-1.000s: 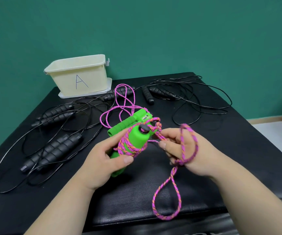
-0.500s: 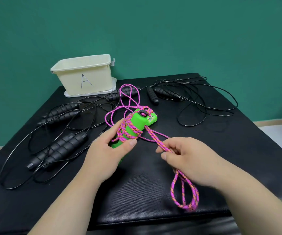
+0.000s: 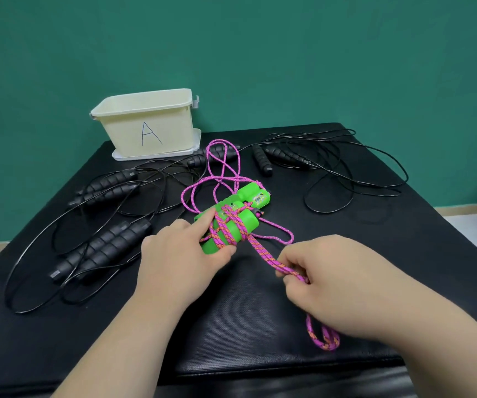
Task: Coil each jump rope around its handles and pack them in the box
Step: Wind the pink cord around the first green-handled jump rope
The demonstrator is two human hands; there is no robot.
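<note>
- Green handles of one jump rope lie side by side at the middle of the black desk, with several crossing turns of pink rope wound round them.
- The left hand has its grip on the near end of the handles: thumb on the near side, forefinger stretched along the far side.
- The right hand has its grip closed round a doubled length of the pink rope, which runs straight from the bundle to the fingers; a short loop comes out beneath the palm.
- Loose pink loops lie behind the handles, toward the box.
- The cream box, marked "A", stands open at the desk's far left edge on its lid.
- Black jump ropes lie uncoiled to the left and at the far right.
</note>
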